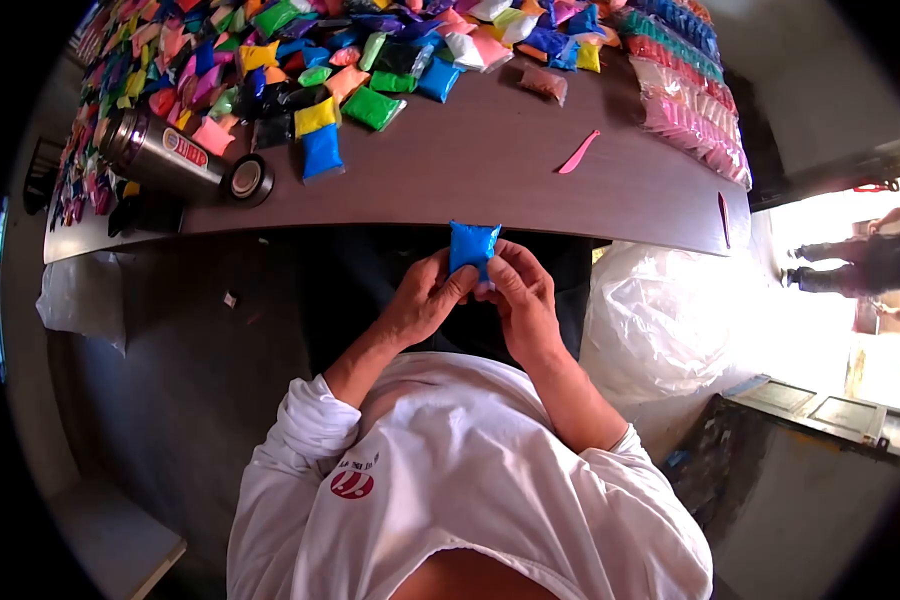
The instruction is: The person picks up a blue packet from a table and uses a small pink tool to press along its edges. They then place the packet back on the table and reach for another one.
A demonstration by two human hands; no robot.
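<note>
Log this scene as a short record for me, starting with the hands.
Left hand: pinching a small blue plastic packet
Right hand: pinching the same packet
Table: brown, flat
Far side: scattered multicoloured plastic packets
Far right: rows of pink, red and teal packets
Tool: slim pink plastic tool, on the table
Left side: metallic flask, red-and-white label

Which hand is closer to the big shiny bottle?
Left: the left hand holds the blue packet, right of the bottle; the right hand holds it too, but farther right.
</note>
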